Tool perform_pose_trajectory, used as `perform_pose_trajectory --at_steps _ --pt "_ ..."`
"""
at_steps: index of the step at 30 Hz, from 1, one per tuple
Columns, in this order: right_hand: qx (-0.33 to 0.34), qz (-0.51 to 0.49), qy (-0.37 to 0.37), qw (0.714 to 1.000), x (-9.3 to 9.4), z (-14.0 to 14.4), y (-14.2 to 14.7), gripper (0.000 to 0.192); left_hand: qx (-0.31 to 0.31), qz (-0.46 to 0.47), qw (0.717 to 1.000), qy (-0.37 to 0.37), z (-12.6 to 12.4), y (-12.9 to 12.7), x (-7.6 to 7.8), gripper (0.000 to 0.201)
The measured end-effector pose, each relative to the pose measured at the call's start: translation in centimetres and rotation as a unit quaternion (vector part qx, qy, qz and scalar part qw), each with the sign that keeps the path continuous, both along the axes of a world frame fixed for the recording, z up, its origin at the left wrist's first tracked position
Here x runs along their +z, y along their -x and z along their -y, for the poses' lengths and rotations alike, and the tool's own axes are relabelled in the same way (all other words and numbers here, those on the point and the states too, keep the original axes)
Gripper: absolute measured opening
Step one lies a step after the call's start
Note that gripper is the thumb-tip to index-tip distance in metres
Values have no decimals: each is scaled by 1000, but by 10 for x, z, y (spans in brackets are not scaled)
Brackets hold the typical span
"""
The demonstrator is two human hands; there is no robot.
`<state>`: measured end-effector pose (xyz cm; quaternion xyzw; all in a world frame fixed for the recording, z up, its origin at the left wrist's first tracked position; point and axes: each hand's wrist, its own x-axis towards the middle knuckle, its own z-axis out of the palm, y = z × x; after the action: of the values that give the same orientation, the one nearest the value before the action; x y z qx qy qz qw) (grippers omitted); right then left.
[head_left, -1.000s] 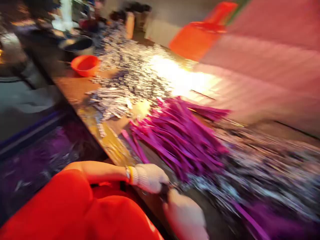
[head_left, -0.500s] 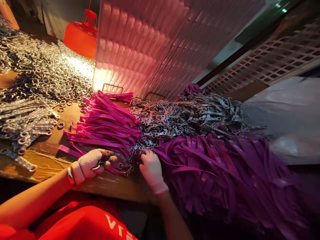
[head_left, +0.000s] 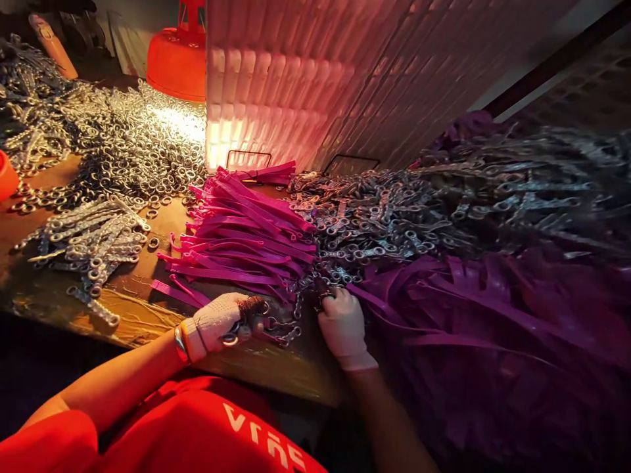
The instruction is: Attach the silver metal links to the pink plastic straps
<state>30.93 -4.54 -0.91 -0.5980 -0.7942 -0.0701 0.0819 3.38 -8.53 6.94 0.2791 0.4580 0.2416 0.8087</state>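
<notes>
My left hand (head_left: pixel 221 323), in a white knit glove with dark-stained fingers, is closed around metal ringed links; one ring shows below its fingers. A short metal chain (head_left: pixel 286 335) lies just right of it over the table edge. My right hand (head_left: pixel 344 325), also gloved, has its fingers bent and pressed together at a small heap of metal links (head_left: pixel 340 272). Its dark fingertips hide what they hold. Bright pink flat straps (head_left: pixel 241 243) lie in a bundle beyond my left hand. A larger pile of purple straps (head_left: pixel 458 309) spreads right of my right hand.
Loose metal rings (head_left: pixel 133 151) are heaped at the back left under a red lamp (head_left: pixel 176 62). Braided silver pieces (head_left: pixel 98 233) lie nearer. A translucent ribbed panel (head_left: pixel 296 85) stands behind the straps. Metal ringed pulls (head_left: pixel 394 210) are piled along the back right.
The whole scene has shifted right in view as the camera turned. Both hands keep about the same places relative to the straps and links; the left still grips its metal links.
</notes>
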Motion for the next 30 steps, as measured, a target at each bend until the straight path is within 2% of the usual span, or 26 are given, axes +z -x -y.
perform_pose_trajectory --at_steps 3,6,8,12,15,17,20,23,25,28,30 --pt "-44 -25 -20 999 3 15 0 24 2 10 998 58 -2 5 4 34" --pt "-51 -157 -36 986 14 34 5 35 -20 -12 999 26 -3 6 5 32" --pt "-17 -270 12 963 27 46 15 41 -24 -9 1000 16 -4 4 2 32" --pt "17 -421 137 897 51 63 58 36 24 69 996 46 -6 -5 -5 20" --pt "27 -490 159 856 57 64 91 32 43 121 991 43 -5 -14 -7 20" --pt "-3 -509 148 848 54 62 105 28 46 123 991 32 -2 -19 -7 23" --pt "-50 -473 149 867 51 59 110 25 47 62 996 -34 2 -20 -6 31" --pt "-51 -319 213 922 64 57 105 23 25 -67 983 -170 6 -14 -5 33" --pt "-48 -203 252 945 78 57 102 21 -10 -110 970 -217 7 -9 -6 33" --pt "-28 -163 268 949 93 61 104 16 -34 -62 982 -175 7 -4 -11 38" --pt "-22 -184 219 958 90 67 111 13 -6 -10 992 -128 7 -4 -16 38"
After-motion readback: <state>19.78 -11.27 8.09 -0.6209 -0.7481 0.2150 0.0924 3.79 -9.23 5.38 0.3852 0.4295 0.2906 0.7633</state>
